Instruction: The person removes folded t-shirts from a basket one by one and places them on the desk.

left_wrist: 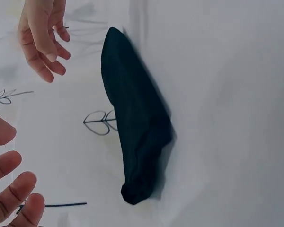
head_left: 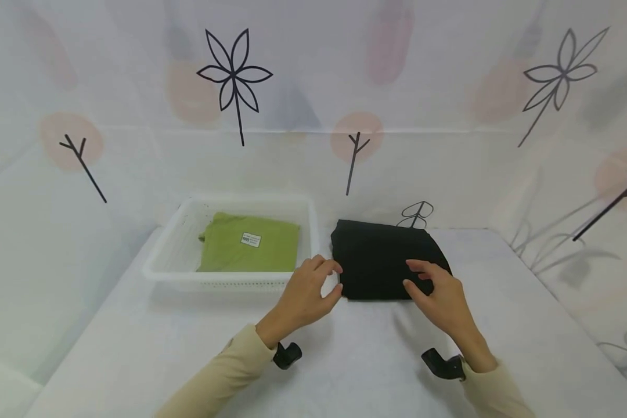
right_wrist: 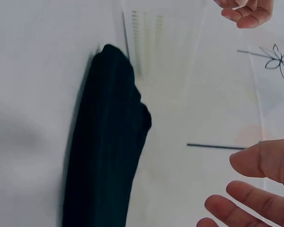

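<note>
A folded black cloth (head_left: 378, 261) lies flat on the white table, just right of the basket. My left hand (head_left: 307, 293) hovers over its near left corner, fingers loosely bent and holding nothing. Above its right side is my right hand (head_left: 441, 299), thumb and fingers spread apart, also holding nothing. In the left wrist view the black cloth (left_wrist: 135, 118) appears apart from the fingertips (left_wrist: 26, 182). The right wrist view likewise has a gap between the cloth (right_wrist: 104, 142) and the fingertips (right_wrist: 246, 163).
A white plastic basket (head_left: 188, 278) stands at the left, with a folded green garment (head_left: 245, 249) bearing a white label inside. Patterned white fabric (head_left: 303, 162) hangs behind and beside the white table (head_left: 345, 360). Each wrist carries a small black camera mount (head_left: 287, 355).
</note>
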